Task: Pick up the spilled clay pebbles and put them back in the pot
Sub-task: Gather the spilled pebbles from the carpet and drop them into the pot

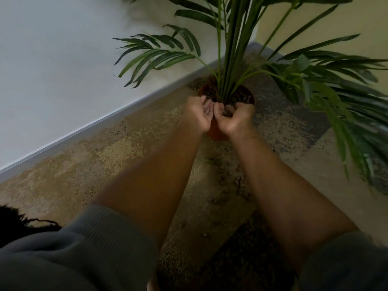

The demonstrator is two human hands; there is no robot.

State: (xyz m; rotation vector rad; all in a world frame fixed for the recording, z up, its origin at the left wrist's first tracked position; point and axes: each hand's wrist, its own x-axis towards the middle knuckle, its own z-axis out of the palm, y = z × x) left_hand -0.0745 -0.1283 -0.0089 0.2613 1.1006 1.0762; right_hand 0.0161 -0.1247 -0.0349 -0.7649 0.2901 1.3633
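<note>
A brown pot [216, 131] with a tall green palm plant [233, 49] stands on the carpet near the wall corner. Its top is filled with brown clay pebbles [241, 97]. Both hands are held palm-up, side by side, at the pot's near rim. My right hand [235, 118] is cupped around a small heap of pebbles. My left hand [199, 114] is cupped beside it, fingers curled; what lies in it is hard to make out. Several spilled pebbles [237, 185] lie on the carpet between my forearms.
A white wall with a grey skirting board [105, 120] runs diagonally at the left. Long palm fronds [346, 122] hang low at the right. The floor is mottled tan and grey carpet [130, 139]. Grey sleeves cover my upper arms.
</note>
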